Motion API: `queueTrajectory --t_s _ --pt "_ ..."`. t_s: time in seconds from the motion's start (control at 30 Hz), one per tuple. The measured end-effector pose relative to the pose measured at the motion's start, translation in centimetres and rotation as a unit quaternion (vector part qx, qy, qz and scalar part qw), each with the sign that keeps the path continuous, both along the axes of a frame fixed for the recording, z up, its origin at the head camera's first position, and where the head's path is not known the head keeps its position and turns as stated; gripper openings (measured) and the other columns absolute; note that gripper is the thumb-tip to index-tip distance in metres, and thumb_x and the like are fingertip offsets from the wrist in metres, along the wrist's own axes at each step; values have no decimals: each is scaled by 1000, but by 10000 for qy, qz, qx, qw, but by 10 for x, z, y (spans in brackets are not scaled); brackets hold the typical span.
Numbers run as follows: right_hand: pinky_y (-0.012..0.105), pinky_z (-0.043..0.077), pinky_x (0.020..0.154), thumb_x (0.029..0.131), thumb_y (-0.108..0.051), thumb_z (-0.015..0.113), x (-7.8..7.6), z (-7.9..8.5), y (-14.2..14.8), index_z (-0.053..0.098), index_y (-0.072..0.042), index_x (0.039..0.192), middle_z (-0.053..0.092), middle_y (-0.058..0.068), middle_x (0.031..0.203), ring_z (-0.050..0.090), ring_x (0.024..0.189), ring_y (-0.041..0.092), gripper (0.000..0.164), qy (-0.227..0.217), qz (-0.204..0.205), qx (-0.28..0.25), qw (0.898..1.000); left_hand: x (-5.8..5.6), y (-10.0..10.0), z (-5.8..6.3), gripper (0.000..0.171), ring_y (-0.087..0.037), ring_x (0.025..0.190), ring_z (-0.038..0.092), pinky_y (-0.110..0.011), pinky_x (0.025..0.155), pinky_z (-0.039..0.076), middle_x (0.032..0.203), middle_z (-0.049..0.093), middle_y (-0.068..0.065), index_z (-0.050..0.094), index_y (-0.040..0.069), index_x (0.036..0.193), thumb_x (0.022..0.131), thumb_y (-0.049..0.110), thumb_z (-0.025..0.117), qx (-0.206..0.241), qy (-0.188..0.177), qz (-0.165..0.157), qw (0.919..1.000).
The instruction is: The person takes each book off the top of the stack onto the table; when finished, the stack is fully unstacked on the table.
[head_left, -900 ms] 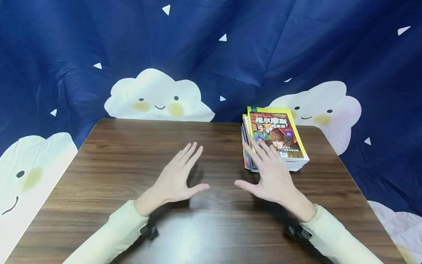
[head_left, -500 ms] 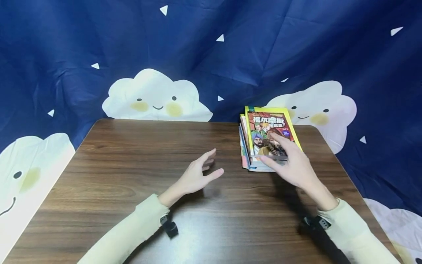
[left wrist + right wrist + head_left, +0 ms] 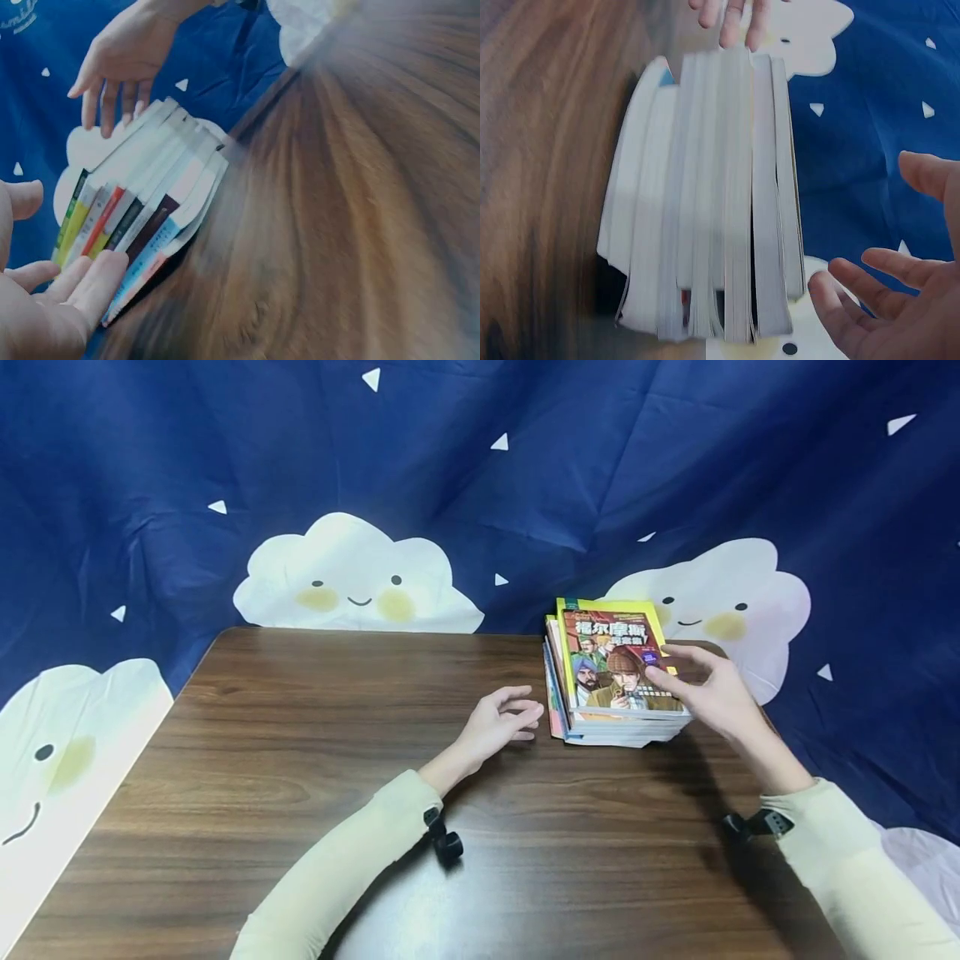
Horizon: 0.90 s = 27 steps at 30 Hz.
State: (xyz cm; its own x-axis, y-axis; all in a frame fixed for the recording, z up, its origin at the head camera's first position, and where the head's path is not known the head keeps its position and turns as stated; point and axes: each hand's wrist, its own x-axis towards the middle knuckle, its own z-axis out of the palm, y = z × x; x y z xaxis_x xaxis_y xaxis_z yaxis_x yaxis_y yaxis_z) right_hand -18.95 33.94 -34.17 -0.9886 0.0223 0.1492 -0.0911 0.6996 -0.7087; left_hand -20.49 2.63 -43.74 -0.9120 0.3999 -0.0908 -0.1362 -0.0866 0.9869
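Observation:
A stack of several books (image 3: 611, 727) stands at the back right of the table, topped by a comic-style book (image 3: 622, 660) with a dark red illustrated cover. To the left of the stack is my left hand (image 3: 495, 731), fingers loosely bent and close to the coloured book spines (image 3: 124, 225). My right hand (image 3: 712, 689) hovers at the stack's right side, thumb near the top cover. Seen from the right wrist, that hand (image 3: 900, 277) has spread fingers and a gap separates it from the pale page edges (image 3: 705, 187). Neither hand holds anything.
The brown wooden table (image 3: 300, 718) extends left and forward of the stack. Behind it hangs a blue cloth (image 3: 450, 468) printed with white clouds (image 3: 352, 568) and triangles. Each wrist carries a small black camera (image 3: 448, 843).
From spread above the table, both hands have moved to either side of the stack. The left went right and farther back; the right passed over the top book to its right side. The books stay put.

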Motion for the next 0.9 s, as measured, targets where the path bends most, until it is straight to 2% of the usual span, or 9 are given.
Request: queueTrajectory --t_s 0.07,0.13,0.2,0.37,0.47,0.6,0.7,0.9 --pt "7 57 68 99 -33 75 -7 -1 7 56 4 148 74 -10 110 61 84 -16 64 -181 37 -324 9993 -5 6 0 58 -50 127 64 -34 92 69 142 64 -27 45 -1 156 104 13 67 205 -239 72 9995" --pt "13 62 67 100 -31 74 -14 -2 14 52 7 148 69 -26 95 65 80 -12 65 -384 81 -627 9973 -10 11 -1 57 -48 122 67 -33 90 70 142 64 -27 47 -1 155 104 12 68 327 -390 121 9986" --pt "18 66 66 101 -27 73 -20 -4 20 49 10 148 66 -34 85 69 76 -7 65 -593 128 -852 9945 -13 16 0 55 -47 119 70 -34 88 70 141 64 -28 48 -1 154 104 13 68 386 -475 160 9980" --pt "21 67 65 102 -21 72 -31 -4 33 44 13 149 68 -31 80 69 72 0 64 -1010 185 -979 9899 -19 27 5 54 -43 112 74 -39 91 70 140 64 -30 51 1 153 103 13 69 490 -619 148 9968" --pt "21 68 67 102 -19 71 -36 -3 38 38 14 152 68 -28 81 68 72 0 69 -1312 224 -1122 9847 -21 32 8 53 -34 97 76 -47 98 67 135 68 -26 53 2 151 102 14 70 535 -684 158 9961" --pt "22 68 69 102 -20 72 -42 -4 40 36 14 154 68 -26 81 67 72 -1 72 -1616 272 -1071 9807 -23 38 7 50 -21 84 72 -53 103 64 120 75 -16 57 3 149 101 12 72 607 -766 224 9950" --pt "22 68 68 102 -23 73 -48 -6 41 39 14 153 67 -26 80 67 72 0 72 -1759 273 -857 9803 -26 41 3 48 -16 80 72 -51 98 66 110 76 -9 59 4 146 101 12 73 643 -798 277 9943" --pt "25 67 66 98 -24 77 -55 -12 43 42 13 151 62 -21 79 65 71 2 73 -1941 186 -517 9794 -30 47 0 44 -13 74 72 -39 85 71 100 76 -4 64 6 142 99 7 73 809 -903 245 9923"
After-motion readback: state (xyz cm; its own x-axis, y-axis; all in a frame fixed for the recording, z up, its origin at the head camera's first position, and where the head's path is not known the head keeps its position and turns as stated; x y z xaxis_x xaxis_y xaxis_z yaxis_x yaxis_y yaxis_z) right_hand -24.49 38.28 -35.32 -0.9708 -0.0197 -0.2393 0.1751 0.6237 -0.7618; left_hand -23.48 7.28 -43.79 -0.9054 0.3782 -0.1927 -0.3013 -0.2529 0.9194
